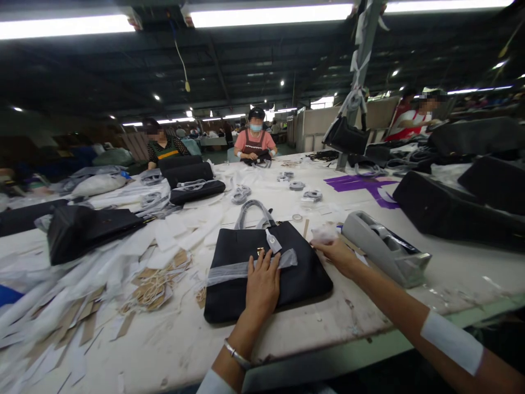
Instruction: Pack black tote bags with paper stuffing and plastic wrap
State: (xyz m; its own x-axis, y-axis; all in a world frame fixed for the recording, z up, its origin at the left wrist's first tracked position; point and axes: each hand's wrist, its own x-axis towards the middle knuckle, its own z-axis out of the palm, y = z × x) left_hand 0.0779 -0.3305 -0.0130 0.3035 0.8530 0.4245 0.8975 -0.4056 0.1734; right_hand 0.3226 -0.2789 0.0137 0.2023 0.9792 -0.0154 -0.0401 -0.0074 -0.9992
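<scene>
A black handbag (299, 273) lies flat on the white table in front of me, its wrapped grey handles pointing away. A pale tag (273, 241) hangs from the handles over the front. My left hand (263, 279) rests on the bag with its fingers stretched out, over a translucent wrapping strip (233, 272) that crosses the front near the gold clasp. At the bag's right edge, my right hand (336, 254) has its fingers drawn together. Clear crumpled plastic (325, 232) shows just beyond them. What those fingers hold, if anything, is hidden.
A grey tape dispenser (381, 249) stands right of my right hand. Cardboard tags with strings (158, 282) and white paper litter the left. Black bags (90, 227) lie at both sides. Purple sheets (361, 186) are farther back. A co-worker (255, 139) sits across the table.
</scene>
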